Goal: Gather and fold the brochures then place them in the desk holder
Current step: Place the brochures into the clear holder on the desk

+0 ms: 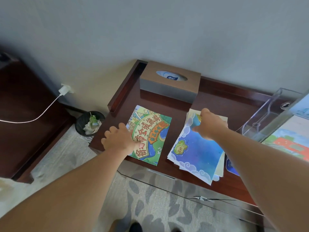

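A folded green and orange brochure (150, 134) lies flat on the dark wooden desk (177, 104). My left hand (119, 138) rests on its left edge, fingers curled, thumb on the paper. To its right lies a loose stack of blue brochures (197, 153), overhanging the desk's front edge. My right hand (211, 124) grips the far corner of the top blue sheet and curls it up. A clear acrylic desk holder (270, 113) stands at the right.
A brown tissue box (170, 82) sits at the back of the desk. More colourful paper (291, 144) lies right of the holder. A black wastebasket (89, 123) with rubbish stands on the floor left of the desk, below a wall charger and cable (64, 90).
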Demonstrator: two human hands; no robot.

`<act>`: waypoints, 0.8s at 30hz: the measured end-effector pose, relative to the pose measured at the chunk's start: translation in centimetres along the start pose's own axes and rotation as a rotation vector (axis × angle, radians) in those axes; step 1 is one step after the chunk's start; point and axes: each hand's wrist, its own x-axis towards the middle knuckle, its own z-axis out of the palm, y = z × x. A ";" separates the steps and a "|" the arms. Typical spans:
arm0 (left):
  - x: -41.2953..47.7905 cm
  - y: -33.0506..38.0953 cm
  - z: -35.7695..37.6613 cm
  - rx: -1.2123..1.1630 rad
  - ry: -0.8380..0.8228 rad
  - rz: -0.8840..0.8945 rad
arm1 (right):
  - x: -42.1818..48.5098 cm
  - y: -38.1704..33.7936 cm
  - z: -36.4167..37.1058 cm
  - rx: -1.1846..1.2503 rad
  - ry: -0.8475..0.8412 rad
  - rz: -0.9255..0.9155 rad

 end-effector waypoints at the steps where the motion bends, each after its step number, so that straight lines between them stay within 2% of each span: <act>1: 0.0 0.0 -0.1 -0.042 -0.006 -0.007 | -0.1 0.1 -0.1 0.017 0.001 -0.011; 5: -0.3 0.2 -0.2 -0.212 -0.016 -0.015 | -0.4 0.7 -0.5 0.056 0.007 -0.032; 8: -0.4 0.3 -0.2 -0.305 -0.040 0.000 | -0.7 1.3 0.0 0.009 -0.069 -0.039; 16: -0.9 0.5 0.0 -0.287 -0.087 0.022 | -1.0 0.9 1.7 -0.055 -0.134 0.082; 24: -0.7 0.5 0.1 -0.298 -0.108 0.013 | -1.2 0.8 1.8 -0.030 -0.115 0.030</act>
